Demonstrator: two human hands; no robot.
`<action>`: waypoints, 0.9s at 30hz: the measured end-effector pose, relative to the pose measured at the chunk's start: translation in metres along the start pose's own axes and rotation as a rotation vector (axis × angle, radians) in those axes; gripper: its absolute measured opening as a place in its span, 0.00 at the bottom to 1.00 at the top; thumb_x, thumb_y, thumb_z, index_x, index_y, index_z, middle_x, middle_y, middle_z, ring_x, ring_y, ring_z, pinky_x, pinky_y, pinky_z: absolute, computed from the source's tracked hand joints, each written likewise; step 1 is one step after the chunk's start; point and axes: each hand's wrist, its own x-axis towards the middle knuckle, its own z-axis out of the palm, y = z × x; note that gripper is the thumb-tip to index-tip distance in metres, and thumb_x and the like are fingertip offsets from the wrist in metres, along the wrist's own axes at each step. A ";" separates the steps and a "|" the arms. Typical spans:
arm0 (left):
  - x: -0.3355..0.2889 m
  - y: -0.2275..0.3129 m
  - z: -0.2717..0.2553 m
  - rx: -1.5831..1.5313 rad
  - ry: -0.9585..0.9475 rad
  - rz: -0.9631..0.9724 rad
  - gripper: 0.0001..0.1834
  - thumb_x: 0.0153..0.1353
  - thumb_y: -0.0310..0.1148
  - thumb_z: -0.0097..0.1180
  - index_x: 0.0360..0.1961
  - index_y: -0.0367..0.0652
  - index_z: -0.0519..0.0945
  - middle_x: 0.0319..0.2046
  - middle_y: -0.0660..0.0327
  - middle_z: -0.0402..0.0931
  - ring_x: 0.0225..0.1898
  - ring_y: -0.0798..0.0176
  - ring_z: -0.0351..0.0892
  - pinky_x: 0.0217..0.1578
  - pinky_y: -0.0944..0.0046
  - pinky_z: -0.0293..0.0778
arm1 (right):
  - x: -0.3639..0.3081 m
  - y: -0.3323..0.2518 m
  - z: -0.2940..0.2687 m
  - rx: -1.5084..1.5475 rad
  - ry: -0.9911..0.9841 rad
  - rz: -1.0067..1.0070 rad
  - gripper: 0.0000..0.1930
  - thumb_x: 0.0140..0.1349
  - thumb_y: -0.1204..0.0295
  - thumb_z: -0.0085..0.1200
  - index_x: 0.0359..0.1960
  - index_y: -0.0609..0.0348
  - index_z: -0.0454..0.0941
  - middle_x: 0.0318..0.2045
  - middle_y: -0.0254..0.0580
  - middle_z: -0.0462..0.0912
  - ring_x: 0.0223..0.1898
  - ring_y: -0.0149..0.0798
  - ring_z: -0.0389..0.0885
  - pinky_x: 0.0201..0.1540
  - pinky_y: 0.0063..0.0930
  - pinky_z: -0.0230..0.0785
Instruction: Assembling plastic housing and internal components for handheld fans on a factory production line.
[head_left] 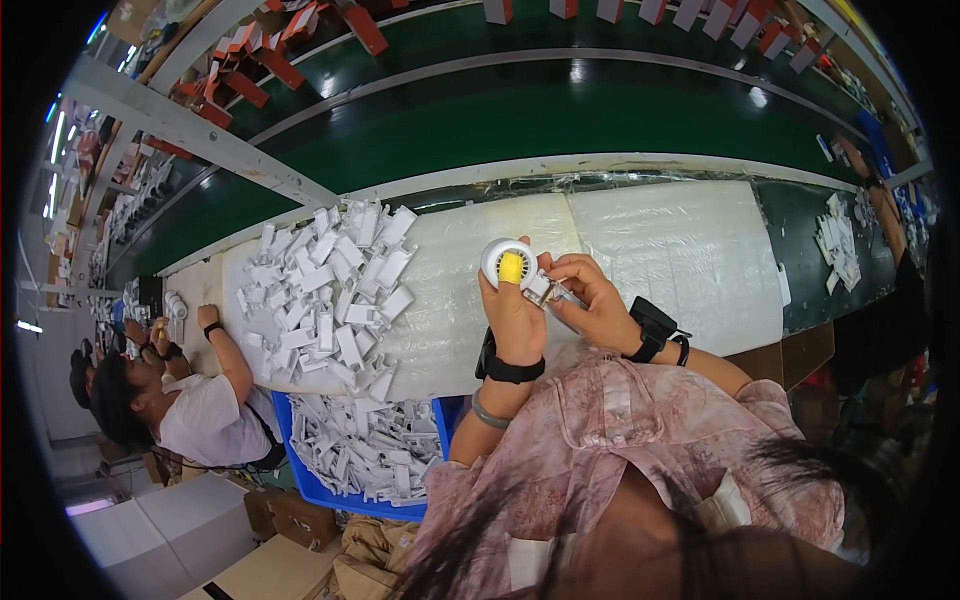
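Observation:
In my left hand (514,325) is a white round housing (491,262) with a dark slotted ring inside its rim. A yellow cover (511,267) wraps my left thumb, which presses on the middle of the ring. At the housing's lower right sits a small white rectangular bracket (539,288). My right hand (598,305) is closed at this bracket, thumb and forefinger pinching at its side. Whether a further small piece is between those fingers is hidden. Left of my hands lies a heap of white plastic brackets (325,290) on the padded worktop (460,330).
A blue bin (316,490) full of similar white parts stands below the worktop's edge. Beyond runs a green conveyor belt (450,120), with red-and-white boxes (365,30) along its far side. A co-worker (205,405) sits at the left. More white parts (838,243) lie far right.

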 end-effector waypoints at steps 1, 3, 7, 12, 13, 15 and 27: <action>0.000 0.001 0.000 -0.001 0.001 0.001 0.18 0.65 0.33 0.50 0.53 0.43 0.62 0.52 0.50 0.71 0.43 0.53 0.78 0.44 0.56 0.78 | 0.001 -0.002 -0.001 0.030 -0.032 0.009 0.20 0.54 0.84 0.53 0.50 0.59 0.70 0.51 0.39 0.64 0.53 0.33 0.68 0.54 0.26 0.64; 0.001 0.003 0.000 -0.047 0.028 -0.018 0.18 0.65 0.33 0.49 0.53 0.43 0.62 0.52 0.50 0.71 0.43 0.53 0.78 0.45 0.56 0.77 | 0.001 -0.005 -0.008 -0.004 -0.048 0.004 0.20 0.54 0.83 0.54 0.50 0.59 0.71 0.52 0.40 0.65 0.53 0.34 0.69 0.53 0.26 0.64; 0.006 0.004 -0.008 -0.071 0.043 0.023 0.17 0.65 0.34 0.49 0.52 0.42 0.63 0.52 0.51 0.70 0.43 0.53 0.78 0.45 0.56 0.77 | -0.007 -0.014 -0.015 -0.298 -0.023 -0.085 0.18 0.54 0.78 0.55 0.48 0.59 0.73 0.52 0.43 0.67 0.52 0.37 0.70 0.51 0.28 0.65; 0.009 0.008 -0.012 -0.090 0.061 0.053 0.18 0.65 0.35 0.50 0.52 0.42 0.63 0.52 0.51 0.71 0.43 0.53 0.78 0.45 0.56 0.77 | -0.013 -0.017 -0.015 -0.492 0.022 -0.144 0.14 0.55 0.78 0.55 0.45 0.61 0.76 0.50 0.45 0.70 0.52 0.40 0.71 0.52 0.29 0.64; 0.010 0.008 -0.013 -0.089 0.061 0.054 0.18 0.65 0.35 0.50 0.52 0.42 0.63 0.52 0.51 0.71 0.43 0.53 0.78 0.45 0.56 0.77 | -0.013 -0.018 -0.014 -0.532 0.006 -0.184 0.14 0.55 0.78 0.55 0.44 0.61 0.76 0.50 0.46 0.70 0.52 0.41 0.71 0.53 0.29 0.64; 0.010 0.009 -0.013 -0.086 0.055 0.063 0.18 0.65 0.35 0.51 0.52 0.42 0.64 0.52 0.51 0.71 0.43 0.53 0.78 0.45 0.56 0.77 | -0.014 -0.017 -0.012 -0.493 0.008 -0.153 0.13 0.55 0.79 0.55 0.44 0.61 0.76 0.50 0.46 0.70 0.52 0.40 0.71 0.53 0.29 0.64; 0.007 0.007 -0.012 -0.106 0.063 0.058 0.17 0.64 0.34 0.52 0.51 0.42 0.64 0.50 0.51 0.72 0.42 0.53 0.79 0.44 0.56 0.78 | -0.013 -0.013 -0.004 -0.404 -0.035 -0.120 0.14 0.56 0.80 0.56 0.46 0.63 0.77 0.51 0.45 0.69 0.48 0.39 0.75 0.48 0.27 0.69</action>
